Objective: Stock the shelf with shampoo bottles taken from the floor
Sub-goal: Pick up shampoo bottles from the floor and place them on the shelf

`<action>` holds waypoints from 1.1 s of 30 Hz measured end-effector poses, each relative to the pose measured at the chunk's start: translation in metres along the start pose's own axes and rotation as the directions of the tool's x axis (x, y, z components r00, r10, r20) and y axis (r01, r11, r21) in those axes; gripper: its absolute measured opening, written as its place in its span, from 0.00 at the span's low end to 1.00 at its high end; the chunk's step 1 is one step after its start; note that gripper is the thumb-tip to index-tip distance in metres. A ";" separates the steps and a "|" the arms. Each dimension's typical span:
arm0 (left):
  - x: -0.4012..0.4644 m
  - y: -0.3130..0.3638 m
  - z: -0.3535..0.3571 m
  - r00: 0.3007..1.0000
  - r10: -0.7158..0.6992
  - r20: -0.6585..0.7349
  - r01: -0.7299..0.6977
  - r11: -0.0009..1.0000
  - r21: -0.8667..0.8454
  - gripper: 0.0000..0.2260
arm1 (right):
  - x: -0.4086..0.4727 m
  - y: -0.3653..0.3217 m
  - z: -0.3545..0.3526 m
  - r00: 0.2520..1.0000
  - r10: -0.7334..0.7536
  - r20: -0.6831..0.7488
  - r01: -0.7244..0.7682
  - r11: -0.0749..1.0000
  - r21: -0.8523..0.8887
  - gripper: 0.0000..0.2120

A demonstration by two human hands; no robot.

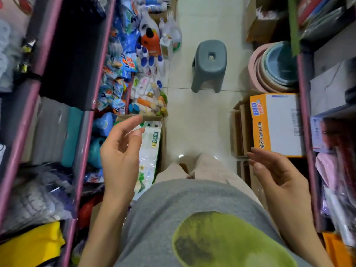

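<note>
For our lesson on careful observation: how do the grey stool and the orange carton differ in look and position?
The grey stool is plain, rounded plastic with a hole in its seat; the orange carton is boxy, with printed lettering and a white face. The stool stands alone mid-aisle; the carton rests on brown boxes beside the right-hand shelf. Neither is touched by a hand.

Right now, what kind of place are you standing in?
Probably a small shop's aisle or stockroom: detergent packets crowd the pink-edged shelves, bottles stand on the floor, and stacked basins lean opposite.
</note>
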State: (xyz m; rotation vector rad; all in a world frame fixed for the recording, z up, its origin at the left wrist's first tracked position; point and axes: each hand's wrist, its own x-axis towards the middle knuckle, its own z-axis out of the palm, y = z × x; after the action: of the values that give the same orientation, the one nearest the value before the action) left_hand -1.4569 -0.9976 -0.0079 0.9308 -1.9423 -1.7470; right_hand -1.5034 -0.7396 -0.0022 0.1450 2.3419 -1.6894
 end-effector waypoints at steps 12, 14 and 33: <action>0.116 0.026 0.068 0.999 -0.017 -0.051 0.018 1.000 0.005 0.13 | 0.155 -0.041 0.015 0.998 -0.012 0.060 0.011 1.000 0.013 0.13; 0.134 0.032 0.083 0.998 -0.024 -0.055 0.025 1.000 0.005 0.13 | 0.185 -0.051 0.015 0.996 -0.028 0.079 0.027 1.000 0.013 0.12; 0.276 0.057 0.165 0.976 -0.093 -0.196 0.095 0.995 0.003 0.11 | 0.405 -0.136 0.052 0.970 -0.086 0.228 0.093 0.996 -0.018 0.12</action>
State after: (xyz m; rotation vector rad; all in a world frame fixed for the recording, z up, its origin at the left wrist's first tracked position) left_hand -1.7765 -1.0641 -0.0234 1.1696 -1.8125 -1.6260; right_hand -1.9165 -0.8591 0.0028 -0.1547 2.2305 -1.6156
